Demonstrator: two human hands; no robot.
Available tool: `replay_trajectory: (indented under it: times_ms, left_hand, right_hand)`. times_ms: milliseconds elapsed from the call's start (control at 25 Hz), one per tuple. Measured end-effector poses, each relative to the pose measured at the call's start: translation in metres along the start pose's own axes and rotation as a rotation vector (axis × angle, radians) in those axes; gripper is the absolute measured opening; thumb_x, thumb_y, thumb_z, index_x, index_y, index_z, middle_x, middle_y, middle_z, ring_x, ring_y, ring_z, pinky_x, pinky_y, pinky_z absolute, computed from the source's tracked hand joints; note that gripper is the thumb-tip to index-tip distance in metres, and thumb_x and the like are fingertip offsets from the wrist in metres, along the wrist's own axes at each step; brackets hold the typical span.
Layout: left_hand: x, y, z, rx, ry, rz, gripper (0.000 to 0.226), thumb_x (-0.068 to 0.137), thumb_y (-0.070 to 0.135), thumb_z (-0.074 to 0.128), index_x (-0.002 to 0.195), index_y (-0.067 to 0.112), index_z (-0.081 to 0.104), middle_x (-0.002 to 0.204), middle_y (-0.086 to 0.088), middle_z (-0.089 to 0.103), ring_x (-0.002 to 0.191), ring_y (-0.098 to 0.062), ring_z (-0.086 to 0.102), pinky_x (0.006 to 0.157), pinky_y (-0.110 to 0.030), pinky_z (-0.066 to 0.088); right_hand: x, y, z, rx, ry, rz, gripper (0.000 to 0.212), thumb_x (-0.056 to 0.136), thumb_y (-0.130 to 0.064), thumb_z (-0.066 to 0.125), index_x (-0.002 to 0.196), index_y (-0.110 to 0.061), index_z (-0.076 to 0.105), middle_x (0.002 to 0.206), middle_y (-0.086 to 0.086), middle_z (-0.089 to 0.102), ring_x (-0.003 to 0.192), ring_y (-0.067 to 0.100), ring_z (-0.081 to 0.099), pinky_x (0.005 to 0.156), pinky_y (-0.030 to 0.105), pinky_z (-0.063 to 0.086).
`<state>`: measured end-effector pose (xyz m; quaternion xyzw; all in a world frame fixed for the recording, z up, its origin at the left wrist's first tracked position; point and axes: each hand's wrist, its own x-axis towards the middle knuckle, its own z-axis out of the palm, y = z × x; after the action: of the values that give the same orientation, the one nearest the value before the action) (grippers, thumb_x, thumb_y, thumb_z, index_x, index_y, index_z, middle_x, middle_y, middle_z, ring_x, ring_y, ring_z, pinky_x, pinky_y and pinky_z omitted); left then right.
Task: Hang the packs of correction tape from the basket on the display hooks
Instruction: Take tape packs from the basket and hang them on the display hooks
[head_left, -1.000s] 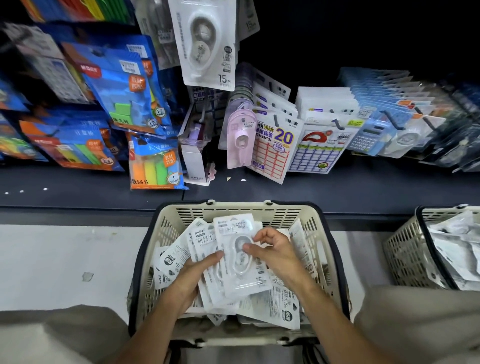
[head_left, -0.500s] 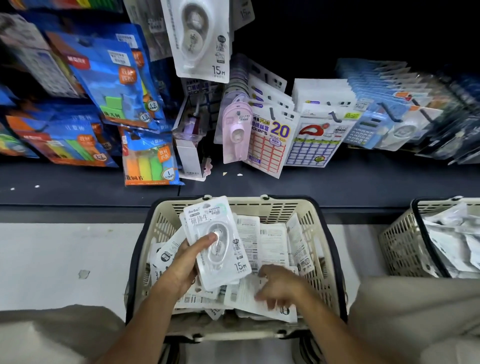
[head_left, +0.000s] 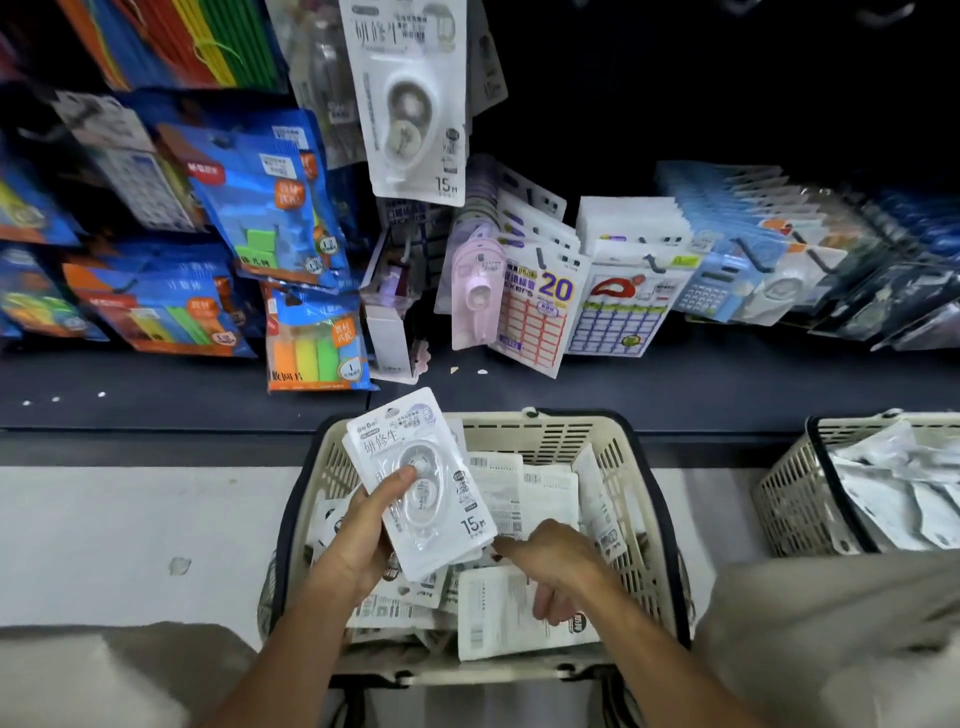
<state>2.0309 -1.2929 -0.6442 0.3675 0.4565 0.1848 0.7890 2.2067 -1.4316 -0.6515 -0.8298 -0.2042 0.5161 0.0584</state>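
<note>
A cream plastic basket (head_left: 550, 431) with a dark rim stands in front of me, holding several white packs of correction tape (head_left: 511, 618). My left hand (head_left: 363, 540) grips a small stack of these packs (head_left: 431, 488) face up above the basket's left half, thumb on the clear blister. My right hand (head_left: 556, 566) reaches down among the loose packs at the right, fingers curled on them; whether it holds one I cannot tell. Above, a matching pack (head_left: 410, 98) hangs on a display hook.
The dark shelf (head_left: 727, 379) runs behind the basket, with hooks of blue sticky-note packs (head_left: 265, 208), a pink tape dispenser (head_left: 475, 291) and label sheets (head_left: 540, 306). A second cream basket (head_left: 789, 483) of wrapped goods stands at right. The floor at left is pale.
My left hand has lifted the stack of packs up and left out of the basket. My right hand let go of it and dropped down among the loose packs.
</note>
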Motion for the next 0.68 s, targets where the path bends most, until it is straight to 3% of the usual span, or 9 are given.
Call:
replay_trajectory:
  times_ms: [120, 240, 320, 480, 600, 680]
  left_hand:
    - [-0.001, 0.014, 0.001, -0.093, -0.012, 0.067, 0.048, 0.075, 0.039, 0.08, 0.119, 0.024, 0.071, 0.112, -0.008, 0.078, 0.094, -0.024, 0.077, 0.083, -0.043, 0.055]
    - [-0.007, 0.034, 0.01, -0.084, -0.044, 0.107, 0.054, 0.072, 0.037, 0.081, 0.122, 0.018, 0.069, 0.112, -0.014, 0.078, 0.095, -0.03, 0.077, 0.087, -0.048, 0.056]
    - [-0.011, 0.045, 0.022, -0.039, -0.082, 0.123, 0.064, 0.065, 0.035, 0.085, 0.122, 0.014, 0.068, 0.11, -0.017, 0.077, 0.097, -0.035, 0.075, 0.091, -0.051, 0.056]
    - [-0.023, 0.113, 0.061, 0.061, -0.128, 0.252, 0.072, 0.054, 0.022, 0.095, 0.12, 0.015, 0.068, 0.105, -0.013, 0.079, 0.089, -0.031, 0.077, 0.083, -0.045, 0.059]
    - [-0.039, 0.198, 0.09, 0.153, -0.172, 0.433, 0.072, 0.051, 0.034, 0.09, 0.117, 0.016, 0.071, 0.104, -0.011, 0.08, 0.088, -0.028, 0.078, 0.074, -0.039, 0.061]
    - [-0.056, 0.247, 0.104, 0.225, -0.227, 0.525, 0.076, 0.045, 0.043, 0.091, 0.116, 0.02, 0.072, 0.106, -0.008, 0.08, 0.09, -0.026, 0.078, 0.069, -0.034, 0.062]
  right_hand:
    - [-0.008, 0.003, -0.027, 0.047, 0.082, -0.027, 0.039, 0.082, -0.05, 0.073, 0.083, -0.012, 0.063, 0.062, 0.007, 0.075, 0.053, 0.019, 0.073, 0.053, 0.03, 0.061]
    - [-0.027, 0.0, -0.059, 0.037, 0.078, -0.146, 0.022, 0.077, -0.024, 0.083, 0.074, -0.011, 0.066, 0.069, 0.003, 0.069, 0.048, 0.014, 0.068, 0.054, 0.032, 0.062]
    - [-0.041, -0.006, -0.079, 0.016, 0.131, -0.311, 0.025, 0.077, -0.023, 0.084, 0.067, -0.017, 0.061, 0.07, -0.003, 0.062, 0.049, 0.007, 0.059, 0.048, 0.024, 0.052]
    - [-0.085, -0.035, -0.156, 0.204, 0.531, -0.653, 0.025, 0.076, -0.012, 0.075, 0.068, -0.021, 0.053, 0.059, -0.012, 0.053, 0.054, 0.006, 0.045, 0.053, 0.026, 0.041]
    - [-0.142, -0.069, -0.229, 0.497, 0.648, -0.913, 0.03, 0.087, -0.009, 0.067, 0.074, -0.03, 0.05, 0.065, -0.008, 0.047, 0.055, 0.009, 0.045, 0.05, 0.019, 0.04]
    - [-0.174, -0.091, -0.263, 0.633, 0.652, -1.062, 0.024, 0.083, -0.014, 0.066, 0.077, -0.033, 0.053, 0.071, -0.003, 0.05, 0.061, 0.011, 0.05, 0.053, 0.019, 0.041]
